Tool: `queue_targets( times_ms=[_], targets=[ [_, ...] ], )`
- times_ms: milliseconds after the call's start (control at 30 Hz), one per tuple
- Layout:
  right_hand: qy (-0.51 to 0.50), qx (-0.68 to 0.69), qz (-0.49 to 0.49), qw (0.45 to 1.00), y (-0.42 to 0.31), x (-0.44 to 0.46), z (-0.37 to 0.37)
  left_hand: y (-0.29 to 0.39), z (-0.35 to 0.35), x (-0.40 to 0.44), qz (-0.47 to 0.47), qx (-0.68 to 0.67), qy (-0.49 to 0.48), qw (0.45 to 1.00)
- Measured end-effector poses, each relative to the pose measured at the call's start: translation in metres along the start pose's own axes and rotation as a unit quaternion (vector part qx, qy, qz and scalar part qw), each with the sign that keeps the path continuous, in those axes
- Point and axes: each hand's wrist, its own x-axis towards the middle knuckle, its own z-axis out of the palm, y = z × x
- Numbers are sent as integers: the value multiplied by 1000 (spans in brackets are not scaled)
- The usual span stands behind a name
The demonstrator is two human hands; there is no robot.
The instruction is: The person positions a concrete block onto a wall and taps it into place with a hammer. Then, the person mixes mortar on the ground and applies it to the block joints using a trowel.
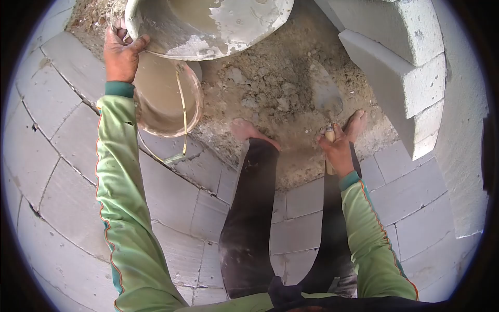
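Note:
My left hand (123, 52) is closed on the rim of a large mortar-crusted tub (208, 52), near its wire handle at the upper left. Wet grey residue coats the tub's inside, and its far side runs out of view. In my right hand (339, 151) is the wooden handle of a trowel (326, 89). Its flat, mud-smeared blade points away from me, low over the sandy ground. Whether the blade touches the ground I cannot tell. Below the tub stands a round bucket (195, 112) of murky water, with its yellow-gripped handle hanging over the near side.
Rough sand and rubble (270, 88) cover the ground around my bare feet. Grey block walls (171, 208) rise close on the left and behind. Pale blocks (387, 78) jut out in steps at the right, beside the trowel.

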Motion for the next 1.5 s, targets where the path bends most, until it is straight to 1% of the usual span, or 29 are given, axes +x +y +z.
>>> queue_targets(
  times_ms=[100, 167, 233, 300, 433, 533, 667, 733, 767, 800, 833, 867, 900, 933, 967, 1033, 1067, 1100, 1167, 1233, 1267, 1300, 1333, 1367, 1400, 1433, 1467, 1500],
  targets=[
    [0, -12, 10, 1000, 8, 5, 0, 0, 0, -1, -2, 26, 11, 1000],
    [8, -42, -52, 998, 18, 10, 1, 5, 4, -6, 11, 13, 3, 1000],
    [8, -32, -36, 999, 22, 10, -3, 5, 8, -11, 22, 7, -3, 1000],
    [2, 22, 58, 998, -8, 3, -2, 2, 10, -13, 34, 7, -7, 999],
    [26, 53, 4, 998, 11, 8, -1, 1, 10, -12, 41, 2, -8, 999],
    [19, 59, -18, 998, 2, 6, -2, 3, 11, -13, 41, -12, -16, 999],
    [16, 51, 3, 999, 12, 13, -5, 10, 16, -17, 63, -13, -31, 997],
    [10, -47, -80, 996, 25, 20, -11, 10, 18, -17, 70, -16, -41, 997],
    [6, -140, -175, 975, 29, 25, -13, 9, 17, -16, 67, -21, -48, 996],
    [2, -154, -179, 972, 34, 24, -14, 8, 17, -16, 64, -25, -54, 996],
    [-1, -168, -182, 969, 38, 23, -16, 8, 14, -14, 56, 6, -37, 998],
    [-3, -105, -97, 990, 22, 19, -12, 12, 13, -11, 48, 36, -18, 998],
    [18, -103, -103, 989, 25, 20, -13, 13, 12, -9, 41, 65, 0, 997],
    [39, -102, -108, 988, 29, 22, -13, 0, 5, -2, 40, 42, 15, 998],
    [80, -164, -204, 962, 58, 34, -14, -9, -2, 6, 8, 16, 24, 1000],
    [145, -267, -202, 931, 56, 53, -18, -23, -16, 24, -60, -36, 39, 997],
    [161, -268, -145, 939, 49, 69, -21, -36, -27, 39, -60, -50, 24, 997],
    [175, -269, -87, 943, 42, 85, -23, -44, -39, 58, -67, -28, 16, 997],
    [183, -189, -53, 963, 52, 152, -39, -62, -63, 96, -81, 18, 0, 997],
    [161, -163, -42, 973, 52, 179, -37, -87, -73, 115, -118, -39, 64, 990],
    [135, -176, -49, 974, 42, 184, -30, -97, -78, 126, -134, -65, 96, 984],
    [109, -188, -54, 975, 37, 189, -23, -109, -87, 141, -146, -28, 103, 984],
    [84, -213, -66, 971, 47, 188, -19, -121, -97, 157, -158, 8, 111, 981],
    [60, -236, -80, 966, 59, 188, -14, -119, -99, 154, -140, 92, 130, 977],
    [31, -291, -101, 951, 61, 171, -15, -117, -100, 150, -126, 176, 153, 964],
    [5, -344, -124, 931, 58, 153, -18, -87, -81, 124, -76, 301, 185, 933],
    [8, -414, -84, 906, 43, 131, -19, -40, -49, 87, -23, 419, 214, 882],
    [14, -480, -47, 876, 15, 106, -15, 58, 35, 8, 45, 179, 391, 902]
  ],
)
